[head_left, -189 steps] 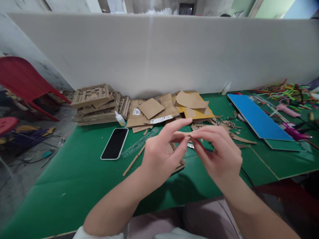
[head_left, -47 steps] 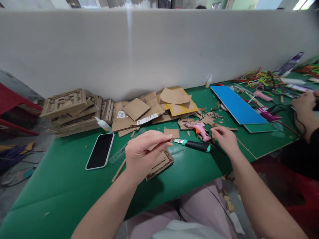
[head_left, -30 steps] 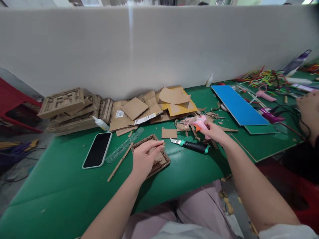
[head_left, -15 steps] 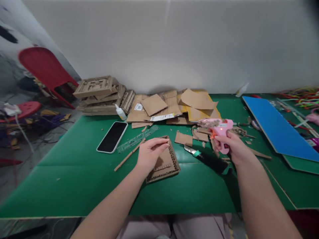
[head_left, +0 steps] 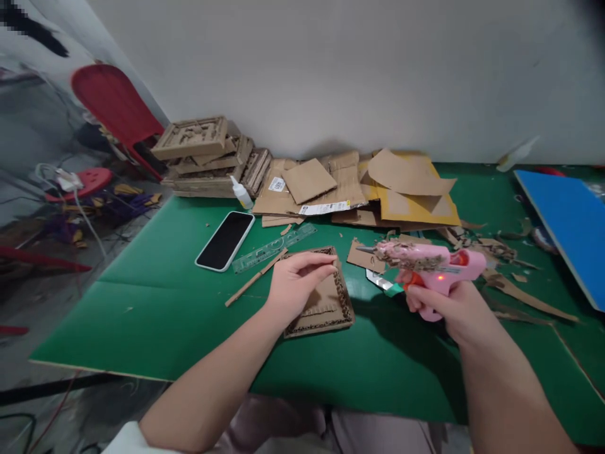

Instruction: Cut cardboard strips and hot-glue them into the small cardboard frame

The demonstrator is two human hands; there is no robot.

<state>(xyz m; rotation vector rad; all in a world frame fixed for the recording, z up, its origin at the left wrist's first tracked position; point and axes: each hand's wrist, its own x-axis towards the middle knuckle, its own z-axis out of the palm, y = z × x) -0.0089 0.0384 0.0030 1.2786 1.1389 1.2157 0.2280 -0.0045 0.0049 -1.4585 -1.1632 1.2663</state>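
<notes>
In my right hand (head_left: 437, 302) is a pink hot glue gun (head_left: 430, 261), its orange light lit and its nozzle pointing left. Bits of cardboard cling to its barrel. My left hand (head_left: 300, 280) is pinched over the far right corner of a shallow cardboard tray (head_left: 326, 296); whatever lies between the fingertips is too small to make out. Corrugated strips edge the tray, and another strip crosses its floor. Partly hidden under the glue gun lies a utility knife (head_left: 380, 282). Left of the tray lie a thin cardboard strip (head_left: 255, 277) and a clear ruler (head_left: 274, 248).
A phone (head_left: 225, 241) and a white glue bottle (head_left: 241, 192) lie toward the left. Stacked cardboard pieces (head_left: 203, 157) and flat cardboard sheets (head_left: 309, 181) line the wall. Scraps (head_left: 529, 293) and a blue board (head_left: 564, 233) are at the right.
The glue gun has come nearer and turned, its nozzle now pointing left toward the tray. My left hand keeps its pinch at the tray. The whole view has shifted.
</notes>
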